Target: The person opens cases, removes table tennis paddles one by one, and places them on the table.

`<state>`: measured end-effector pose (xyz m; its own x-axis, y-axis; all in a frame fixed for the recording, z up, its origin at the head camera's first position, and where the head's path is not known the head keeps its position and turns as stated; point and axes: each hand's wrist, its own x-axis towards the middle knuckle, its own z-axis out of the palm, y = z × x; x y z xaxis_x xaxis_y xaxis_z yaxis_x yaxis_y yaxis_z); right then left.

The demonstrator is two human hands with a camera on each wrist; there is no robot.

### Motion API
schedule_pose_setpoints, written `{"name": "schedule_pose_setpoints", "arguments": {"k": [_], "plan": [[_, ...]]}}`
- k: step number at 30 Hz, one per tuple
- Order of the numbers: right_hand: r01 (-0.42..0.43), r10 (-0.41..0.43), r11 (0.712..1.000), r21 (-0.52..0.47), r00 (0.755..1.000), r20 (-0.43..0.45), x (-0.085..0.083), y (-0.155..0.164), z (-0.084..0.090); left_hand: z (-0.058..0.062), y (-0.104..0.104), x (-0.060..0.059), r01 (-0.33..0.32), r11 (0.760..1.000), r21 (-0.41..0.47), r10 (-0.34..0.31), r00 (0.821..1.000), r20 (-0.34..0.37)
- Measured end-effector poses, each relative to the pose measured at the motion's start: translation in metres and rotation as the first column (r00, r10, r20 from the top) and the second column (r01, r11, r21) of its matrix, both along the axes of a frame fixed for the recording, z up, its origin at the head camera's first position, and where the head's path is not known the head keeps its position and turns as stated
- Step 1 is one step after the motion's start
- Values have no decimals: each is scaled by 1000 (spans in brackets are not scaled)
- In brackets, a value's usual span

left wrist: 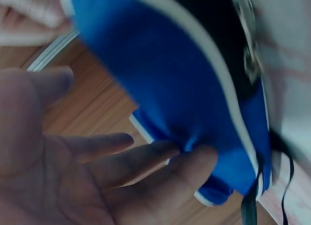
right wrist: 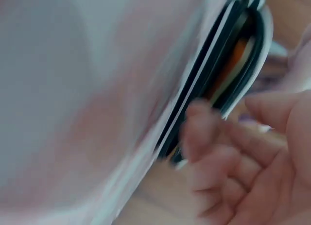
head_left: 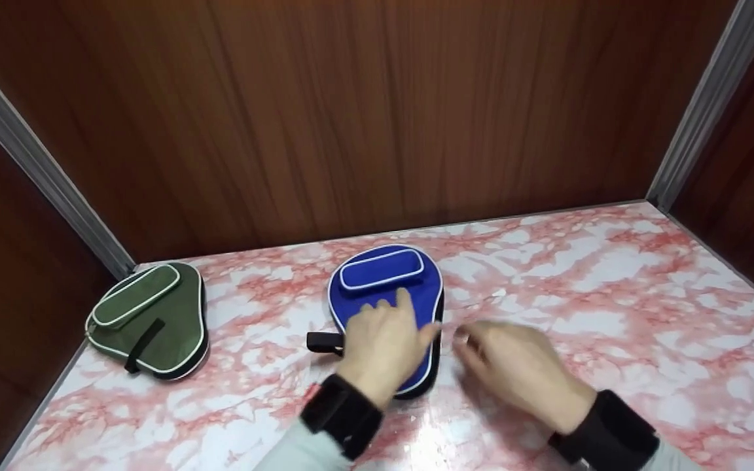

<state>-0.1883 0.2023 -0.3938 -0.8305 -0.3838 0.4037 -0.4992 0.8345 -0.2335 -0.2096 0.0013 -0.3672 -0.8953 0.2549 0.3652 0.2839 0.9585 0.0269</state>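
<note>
A blue bat-shaped case (head_left: 357,302) with white piping and a small front pocket lies on the table. My left hand (head_left: 383,340) rests on its front, fingers mostly straight; in the left wrist view the fingertips touch the blue fabric (left wrist: 146,55). Just right of the case is my right hand (head_left: 514,366), its fingers loosely bent and holding nothing, the thumb apart. In the right wrist view those fingers are close to the case's gaping side, where an orange and tan edge (right wrist: 235,62) shows inside. A metal zip pull (left wrist: 251,64) hangs on the dark side band.
A green case (head_left: 177,314) of the same shape, with a black strap, lies at the left of the marbled table (head_left: 612,314). Another black strap (head_left: 324,341) sticks out left of the blue case. Brown wood-grain panels (head_left: 377,118) enclose the back and sides.
</note>
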Motion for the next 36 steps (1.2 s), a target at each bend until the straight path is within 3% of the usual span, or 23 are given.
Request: {"name": "schedule_pose_setpoints", "arguments": {"k": [4,11,14,19,22,29,36], "plan": [[95,-95,995,10,995,-3,-8,15,0,-13,14,-2,-76,993,-95,73,997,-35],[103,-103,992,77,995,-5,-18,27,1,-4,6,5,-61,989,-136,75,993,94],[130,-131,987,99,991,12,-21,29,2,-7,4,8,-69,981,-180,87,992,91],[153,-157,983,97,987,32,-29,28,4,-20,9,9,-129,954,-272,107,990,-94],[151,-156,984,92,986,53,-32,26,4,-26,10,6,-154,957,-248,105,975,-198],[147,-153,986,85,986,67,-35,24,3,-27,3,2,-126,969,-214,77,972,-224],[149,-156,984,98,985,69,-32,25,4,-24,1,1,-92,986,-141,44,949,-311]]}}
